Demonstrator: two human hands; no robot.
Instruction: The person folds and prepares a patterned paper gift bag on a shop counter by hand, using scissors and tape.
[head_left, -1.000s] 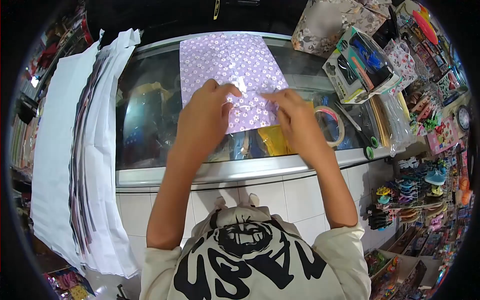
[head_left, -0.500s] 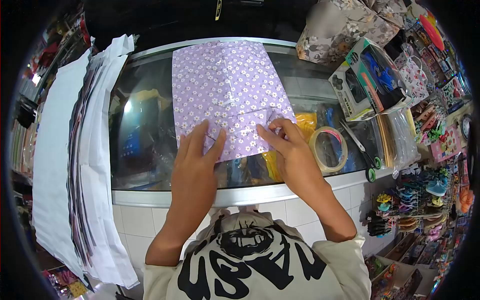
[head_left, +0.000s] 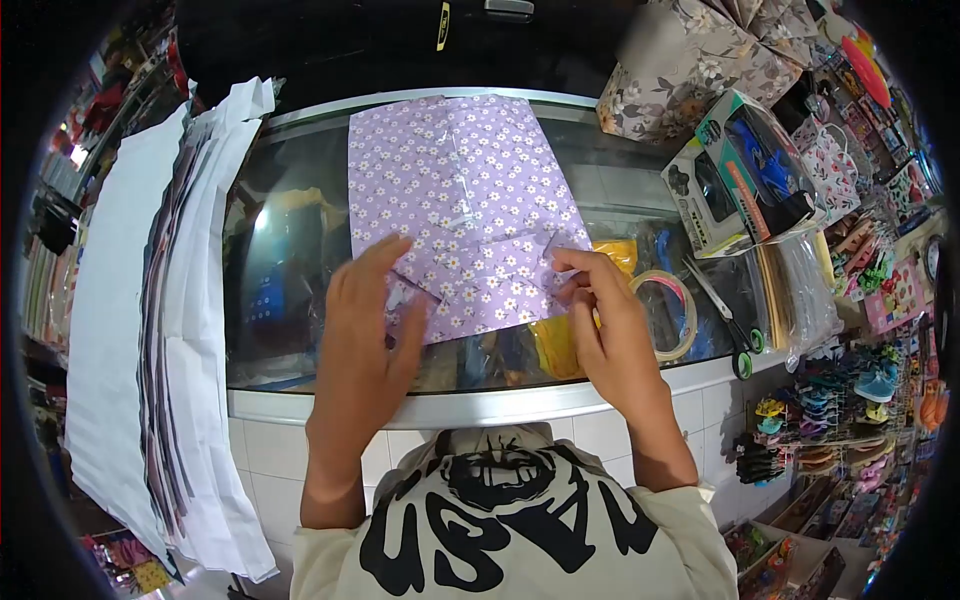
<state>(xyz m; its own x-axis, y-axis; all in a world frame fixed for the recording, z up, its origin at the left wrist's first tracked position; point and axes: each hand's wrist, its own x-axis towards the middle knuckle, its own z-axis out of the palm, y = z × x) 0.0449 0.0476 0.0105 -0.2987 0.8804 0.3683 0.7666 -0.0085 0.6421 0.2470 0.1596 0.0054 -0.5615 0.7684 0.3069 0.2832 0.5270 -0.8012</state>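
Purple wrapping paper (head_left: 455,190) with white daisies lies folded on the glass counter, a strip of clear tape running down its middle. Its near end has a creased, folded flap with a slit-like edge at each side. Over the near left corner is my left hand (head_left: 362,345), slightly blurred, thumb and fingers apart. My right hand (head_left: 612,330) is at the right edge of the flap, its fingers curled and pinching the paper there. A roll of clear tape (head_left: 686,312) lies flat just right of that hand, with scissors (head_left: 728,320) beyond it.
White-backed paper sheets (head_left: 120,330) hang over the counter's left end. At the right stand a boxed toy (head_left: 745,175) and a flower-patterned wrapped parcel (head_left: 650,100), near some clear plastic packets (head_left: 805,290). The counter's metal edge (head_left: 480,402) runs in front of me. Shelves of goods line the right.
My left hand has drawn back to the left, fingers more spread. My right hand has shifted right to the flap's edge. The whole view has shifted slightly downward.
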